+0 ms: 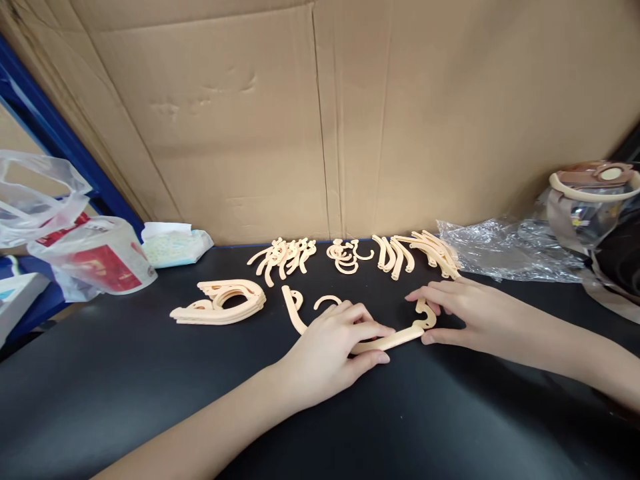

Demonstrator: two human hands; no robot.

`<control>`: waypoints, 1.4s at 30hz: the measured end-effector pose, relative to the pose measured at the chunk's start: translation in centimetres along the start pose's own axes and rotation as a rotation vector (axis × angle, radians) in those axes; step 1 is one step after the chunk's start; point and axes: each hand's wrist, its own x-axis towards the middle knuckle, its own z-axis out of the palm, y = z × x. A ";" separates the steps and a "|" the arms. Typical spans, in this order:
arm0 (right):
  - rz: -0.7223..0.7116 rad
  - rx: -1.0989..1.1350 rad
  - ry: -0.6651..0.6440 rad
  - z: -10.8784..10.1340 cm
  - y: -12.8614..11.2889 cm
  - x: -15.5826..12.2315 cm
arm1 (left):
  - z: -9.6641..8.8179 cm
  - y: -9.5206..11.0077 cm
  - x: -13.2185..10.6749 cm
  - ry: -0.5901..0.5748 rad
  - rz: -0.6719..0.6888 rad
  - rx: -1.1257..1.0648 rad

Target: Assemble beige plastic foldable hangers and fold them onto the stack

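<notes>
A beige plastic folding hanger, partly hidden, lies on the table under my left hand [335,350]. My left fingers and thumb pinch its right arm [397,338]. Beyond the knuckles a curved hook [326,300] shows, and the left arm [291,310] angles up from behind the hand. At the right arm's outer tip sits a small notched end piece [427,316]. My right hand [453,310] closes round that piece, thumb below and fingers above. To the left lies a stack of folded beige hangers [240,310].
Along the back lie piles of small notched pieces [287,257], hooks [345,255] and curved arms [395,257]. Crumpled clear plastic [510,250] and a clear bottle [590,207] stand right. Left are a bagged cup [107,260] and a tissue pack [177,247]. Cardboard [240,120] walls the back.
</notes>
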 end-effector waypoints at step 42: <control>-0.128 0.194 0.008 -0.2 -2.1 -0.3 | -3.0 -3.1 -0.3 0.028 -0.058 -0.042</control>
